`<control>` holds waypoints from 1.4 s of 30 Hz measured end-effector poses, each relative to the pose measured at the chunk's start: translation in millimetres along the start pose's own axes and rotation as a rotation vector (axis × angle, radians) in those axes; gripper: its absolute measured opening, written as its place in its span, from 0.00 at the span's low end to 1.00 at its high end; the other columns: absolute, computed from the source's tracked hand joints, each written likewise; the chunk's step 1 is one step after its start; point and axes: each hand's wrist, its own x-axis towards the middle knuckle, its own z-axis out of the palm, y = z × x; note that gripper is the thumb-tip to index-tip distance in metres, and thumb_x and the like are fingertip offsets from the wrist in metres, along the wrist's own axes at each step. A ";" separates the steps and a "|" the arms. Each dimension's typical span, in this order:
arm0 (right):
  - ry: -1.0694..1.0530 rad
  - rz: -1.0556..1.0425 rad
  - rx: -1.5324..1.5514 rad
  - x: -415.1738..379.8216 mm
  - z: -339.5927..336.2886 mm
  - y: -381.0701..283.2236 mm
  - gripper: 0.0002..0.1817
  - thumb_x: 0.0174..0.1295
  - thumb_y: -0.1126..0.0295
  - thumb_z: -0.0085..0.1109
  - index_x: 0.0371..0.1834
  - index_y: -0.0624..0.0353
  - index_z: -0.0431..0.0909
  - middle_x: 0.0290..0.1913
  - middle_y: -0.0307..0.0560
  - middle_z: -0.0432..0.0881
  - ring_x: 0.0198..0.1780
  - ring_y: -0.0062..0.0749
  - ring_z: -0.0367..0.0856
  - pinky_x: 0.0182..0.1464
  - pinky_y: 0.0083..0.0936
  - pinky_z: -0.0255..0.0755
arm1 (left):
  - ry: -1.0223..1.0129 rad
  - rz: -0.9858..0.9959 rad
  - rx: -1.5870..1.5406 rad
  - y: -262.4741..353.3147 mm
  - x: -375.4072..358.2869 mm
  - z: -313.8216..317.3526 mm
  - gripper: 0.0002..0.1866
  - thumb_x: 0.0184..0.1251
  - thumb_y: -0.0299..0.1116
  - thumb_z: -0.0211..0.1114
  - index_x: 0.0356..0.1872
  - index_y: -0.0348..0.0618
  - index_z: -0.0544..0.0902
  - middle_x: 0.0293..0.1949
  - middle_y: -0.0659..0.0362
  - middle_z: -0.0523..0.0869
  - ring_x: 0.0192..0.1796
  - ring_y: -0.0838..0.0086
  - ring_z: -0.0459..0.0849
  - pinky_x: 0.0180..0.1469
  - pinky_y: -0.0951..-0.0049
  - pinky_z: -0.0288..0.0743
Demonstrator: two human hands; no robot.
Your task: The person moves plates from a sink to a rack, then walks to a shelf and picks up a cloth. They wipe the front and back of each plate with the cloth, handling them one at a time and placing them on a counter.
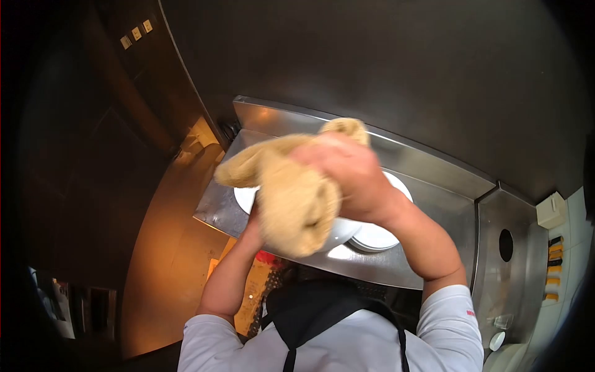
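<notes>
In the middle of the head view, my right hand [347, 164] grips a bunched tan towel [294, 201]; both are smeared by motion. The towel hangs in folds over the front of the steel counter. My left forearm [232, 273] reaches up beneath it, and the towel hides my left hand and its fingers. A stack of white plates [374, 239] rests on the counter right of the towel. One white plate [246, 197] shows at the towel's left edge, partly covered. Another white dish [341, 232] shows just below my right wrist.
The steel counter [434, 208] has a raised back edge [427, 158] against a dark wall. To the right lies a steel surface with a dark round hole [506, 245]. Yellow and black handles [553, 270] line the tiled wall. A brown floor [164, 266] lies left.
</notes>
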 end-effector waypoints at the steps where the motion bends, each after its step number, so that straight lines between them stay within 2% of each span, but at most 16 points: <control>1: 0.078 0.007 -0.053 -10.8 -5.3 5.1 0.20 0.57 0.70 0.74 0.53 0.60 0.81 0.45 0.46 0.86 0.46 0.39 0.86 0.49 0.34 0.81 | 0.058 0.022 0.026 -15.5 1.1 -15.2 0.22 0.72 0.22 0.64 0.65 0.38 0.73 0.53 0.56 0.86 0.53 0.69 0.86 0.57 0.69 0.80; 2: 0.155 0.211 -0.035 -33.4 -10.2 15.0 0.22 0.58 0.70 0.75 0.55 0.61 0.80 0.48 0.46 0.86 0.50 0.35 0.86 0.51 0.32 0.81 | 0.117 0.042 0.053 -31.1 2.1 -30.4 0.22 0.73 0.21 0.63 0.66 0.38 0.73 0.54 0.55 0.86 0.53 0.68 0.86 0.57 0.69 0.80; 5: 0.399 0.764 0.145 -81.5 -37.3 9.1 0.24 0.63 0.74 0.73 0.61 0.65 0.76 0.54 0.46 0.84 0.55 0.28 0.84 0.56 0.28 0.82 | 0.420 -0.165 -0.266 -75.1 -3.0 -74.5 0.23 0.73 0.17 0.58 0.67 0.34 0.71 0.58 0.50 0.84 0.57 0.64 0.85 0.59 0.67 0.79; 7: 0.625 0.835 -0.013 -124.3 -38.1 18.8 0.26 0.63 0.76 0.74 0.63 0.66 0.74 0.55 0.48 0.83 0.55 0.31 0.84 0.58 0.30 0.81 | 0.541 -0.211 -0.299 -94.4 -7.4 -94.3 0.23 0.72 0.16 0.58 0.67 0.33 0.70 0.59 0.48 0.83 0.59 0.64 0.84 0.61 0.67 0.78; 9: 0.763 0.942 0.047 -150.9 -38.5 15.6 0.28 0.63 0.74 0.75 0.64 0.68 0.73 0.56 0.47 0.83 0.55 0.32 0.84 0.59 0.31 0.80 | 0.628 -0.225 -0.299 -117.2 -8.5 -105.1 0.24 0.71 0.15 0.58 0.68 0.32 0.69 0.61 0.47 0.82 0.60 0.63 0.83 0.62 0.66 0.77; 12: 0.893 0.949 0.156 -180.3 -33.1 16.0 0.30 0.61 0.71 0.78 0.63 0.67 0.73 0.55 0.47 0.83 0.55 0.30 0.82 0.59 0.30 0.77 | 0.669 -0.218 -0.218 -157.0 -5.4 -112.3 0.27 0.70 0.16 0.58 0.70 0.32 0.67 0.62 0.46 0.81 0.61 0.62 0.82 0.64 0.65 0.75; 22: 0.932 0.996 0.058 -206.9 -34.1 2.7 0.27 0.63 0.72 0.76 0.62 0.70 0.74 0.56 0.48 0.83 0.55 0.29 0.82 0.60 0.28 0.77 | 0.777 -0.319 -0.134 -167.8 18.5 -86.6 0.25 0.70 0.18 0.60 0.67 0.33 0.69 0.60 0.47 0.82 0.60 0.61 0.83 0.64 0.66 0.75; 25: 0.957 1.015 0.053 -211.6 -33.3 3.7 0.27 0.63 0.73 0.75 0.62 0.70 0.75 0.56 0.48 0.83 0.55 0.29 0.82 0.60 0.28 0.77 | 0.766 -0.250 0.036 -176.8 23.6 -84.4 0.25 0.68 0.21 0.63 0.66 0.32 0.71 0.61 0.43 0.81 0.61 0.54 0.82 0.66 0.62 0.74; 28: 0.971 1.035 0.082 -214.8 -34.5 5.7 0.26 0.64 0.74 0.74 0.62 0.70 0.75 0.56 0.48 0.83 0.55 0.29 0.82 0.60 0.28 0.77 | 0.764 -0.409 0.445 -185.3 30.8 -77.0 0.26 0.68 0.25 0.66 0.65 0.29 0.72 0.61 0.37 0.78 0.64 0.46 0.78 0.68 0.56 0.71; 31: 0.953 1.059 0.085 -212.3 -35.1 4.5 0.25 0.65 0.75 0.74 0.62 0.70 0.75 0.56 0.48 0.83 0.55 0.29 0.82 0.60 0.28 0.77 | 0.734 -0.392 0.554 -209.0 35.3 -70.6 0.28 0.68 0.28 0.67 0.66 0.27 0.70 0.62 0.34 0.76 0.66 0.41 0.75 0.70 0.52 0.68; 32: 0.950 1.054 0.097 -213.0 -34.8 4.8 0.25 0.65 0.75 0.74 0.62 0.70 0.75 0.56 0.48 0.83 0.55 0.29 0.82 0.60 0.28 0.77 | 0.708 -0.457 0.531 -185.7 38.1 -60.8 0.29 0.70 0.28 0.65 0.68 0.26 0.68 0.63 0.34 0.75 0.67 0.42 0.74 0.71 0.52 0.67; 35: 0.945 1.051 0.098 -217.4 -34.4 4.2 0.25 0.65 0.75 0.73 0.62 0.70 0.74 0.56 0.49 0.83 0.55 0.30 0.82 0.61 0.28 0.77 | 0.761 -0.434 0.581 -179.7 46.7 -43.8 0.30 0.71 0.28 0.64 0.69 0.25 0.67 0.65 0.34 0.74 0.69 0.42 0.72 0.73 0.52 0.66; 36: 0.945 1.050 0.093 -217.5 -34.3 4.3 0.26 0.65 0.75 0.73 0.63 0.70 0.74 0.56 0.49 0.83 0.56 0.30 0.82 0.61 0.28 0.77 | 0.732 -0.470 0.519 -168.4 48.2 -36.0 0.30 0.72 0.26 0.61 0.72 0.25 0.64 0.69 0.34 0.71 0.73 0.43 0.69 0.76 0.53 0.62; 39: 0.951 1.060 0.101 -210.5 -33.5 1.6 0.26 0.65 0.75 0.73 0.63 0.70 0.73 0.57 0.50 0.82 0.56 0.31 0.82 0.61 0.29 0.77 | 0.794 -0.404 0.435 -184.9 62.5 -14.3 0.31 0.74 0.24 0.58 0.74 0.25 0.60 0.73 0.35 0.67 0.76 0.43 0.65 0.79 0.55 0.58; 42: 0.936 1.057 0.099 -213.4 -33.9 1.6 0.27 0.64 0.75 0.73 0.64 0.70 0.73 0.58 0.50 0.82 0.57 0.31 0.82 0.62 0.29 0.77 | 0.816 -0.472 0.437 -165.7 72.8 13.0 0.31 0.75 0.24 0.55 0.76 0.28 0.58 0.75 0.36 0.64 0.78 0.45 0.64 0.81 0.54 0.55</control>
